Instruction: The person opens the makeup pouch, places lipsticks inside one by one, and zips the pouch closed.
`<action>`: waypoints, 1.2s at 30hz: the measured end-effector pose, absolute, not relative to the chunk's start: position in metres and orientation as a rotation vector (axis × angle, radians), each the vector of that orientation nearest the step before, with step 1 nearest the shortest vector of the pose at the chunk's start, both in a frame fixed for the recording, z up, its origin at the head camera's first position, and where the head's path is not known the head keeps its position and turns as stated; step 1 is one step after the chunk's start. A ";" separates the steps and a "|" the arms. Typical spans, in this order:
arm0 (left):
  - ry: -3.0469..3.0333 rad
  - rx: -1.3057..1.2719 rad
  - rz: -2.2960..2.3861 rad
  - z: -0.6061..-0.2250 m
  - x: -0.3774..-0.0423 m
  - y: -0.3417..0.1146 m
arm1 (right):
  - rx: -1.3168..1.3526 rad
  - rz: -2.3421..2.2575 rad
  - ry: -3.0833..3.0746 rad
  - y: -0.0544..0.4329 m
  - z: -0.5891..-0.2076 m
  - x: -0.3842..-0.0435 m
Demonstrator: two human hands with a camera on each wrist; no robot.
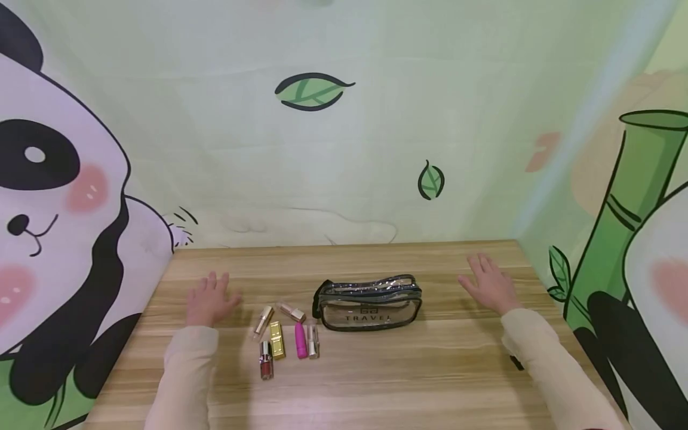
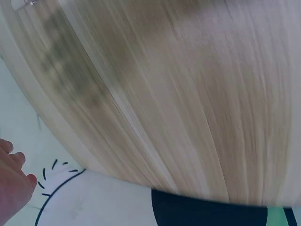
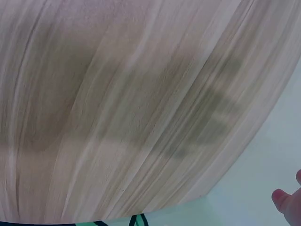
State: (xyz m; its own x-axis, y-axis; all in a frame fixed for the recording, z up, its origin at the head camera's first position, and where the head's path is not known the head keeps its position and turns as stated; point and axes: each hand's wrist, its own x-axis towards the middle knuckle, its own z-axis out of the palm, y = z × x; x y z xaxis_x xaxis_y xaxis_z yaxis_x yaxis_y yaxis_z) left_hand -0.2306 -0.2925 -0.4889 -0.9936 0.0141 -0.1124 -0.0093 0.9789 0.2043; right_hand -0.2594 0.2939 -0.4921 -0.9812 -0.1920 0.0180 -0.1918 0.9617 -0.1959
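Note:
My left hand (image 1: 211, 300) is over the table's left side, fingers spread and holding nothing. Over the right side, my right hand (image 1: 490, 285) is likewise spread and bare. Between them stands a clear pouch (image 1: 371, 304) with black trim and the word TRAVEL. Left of the pouch lie several cosmetics: a gold tube (image 1: 276, 340), a magenta tube (image 1: 300, 340), a silver-and-clear tube (image 1: 313, 342), a dark red lip gloss tube (image 1: 266, 361) and two pinkish-gold lipstick tubes, one (image 1: 263, 322) tilted near my left hand, the other (image 1: 292, 311) beside the pouch. Both wrist views show fingers only at their edges.
The wood-grained table (image 1: 398, 382) ends at a pale green backdrop (image 1: 376, 131) printed with pandas, leaves and bamboo. A small black object (image 1: 516, 362) shows partly beside my right sleeve (image 1: 548, 364).

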 end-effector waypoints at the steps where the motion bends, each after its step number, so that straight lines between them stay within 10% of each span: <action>1: 3.011 0.013 0.317 -0.490 -0.231 -0.292 | -0.320 -0.306 3.125 0.294 -0.494 -0.259; 36: 2.983 0.311 0.219 -0.507 -0.228 -0.253 | -0.691 -0.504 3.085 0.251 -0.489 -0.241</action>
